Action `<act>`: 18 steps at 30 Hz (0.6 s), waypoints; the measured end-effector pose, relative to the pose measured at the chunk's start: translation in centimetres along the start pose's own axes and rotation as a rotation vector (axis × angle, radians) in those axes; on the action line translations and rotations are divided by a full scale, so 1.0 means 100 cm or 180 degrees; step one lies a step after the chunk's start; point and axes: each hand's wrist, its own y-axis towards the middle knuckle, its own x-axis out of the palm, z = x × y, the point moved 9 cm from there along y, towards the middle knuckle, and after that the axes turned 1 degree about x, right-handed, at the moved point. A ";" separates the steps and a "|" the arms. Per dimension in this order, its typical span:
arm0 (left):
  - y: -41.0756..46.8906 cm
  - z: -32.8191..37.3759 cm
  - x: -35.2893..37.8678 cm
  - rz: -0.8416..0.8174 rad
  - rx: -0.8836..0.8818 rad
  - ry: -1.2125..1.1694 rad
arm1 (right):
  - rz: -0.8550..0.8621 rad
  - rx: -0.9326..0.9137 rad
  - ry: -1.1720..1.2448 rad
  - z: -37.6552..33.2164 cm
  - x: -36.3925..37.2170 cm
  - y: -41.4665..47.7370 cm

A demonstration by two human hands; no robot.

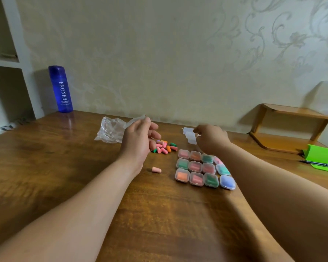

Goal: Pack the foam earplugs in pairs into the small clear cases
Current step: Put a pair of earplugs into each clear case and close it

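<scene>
While left fingers (156, 134) hang loose, right fingers (196, 130) touch cases (189, 133).

Left hand (138, 140), right hand (210, 138), both outstretched.

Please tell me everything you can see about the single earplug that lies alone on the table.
The single earplug is pale pink, looks like soft foam, and is short and bullet-shaped. It lies on its side on the wooden table, to the left of the block of filled cases and nearer the camera than the loose pile. Only the table touches it.
</scene>
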 end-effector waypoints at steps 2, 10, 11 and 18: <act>0.000 -0.001 0.001 -0.0086 0.0094 0.0087 | -0.0041 -0.0043 -0.0218 0.000 0.009 0.009; 0.000 -0.002 0.000 -0.0104 0.0214 0.0340 | 0.0082 -0.0254 -0.0551 -0.011 0.012 0.015; -0.001 -0.002 0.000 -0.0094 0.0212 0.0356 | 0.0067 -0.0242 -0.0549 -0.012 0.012 0.015; -0.002 0.001 -0.003 -0.0035 0.0185 0.0425 | -0.0322 -0.0293 -0.0611 -0.024 0.014 0.010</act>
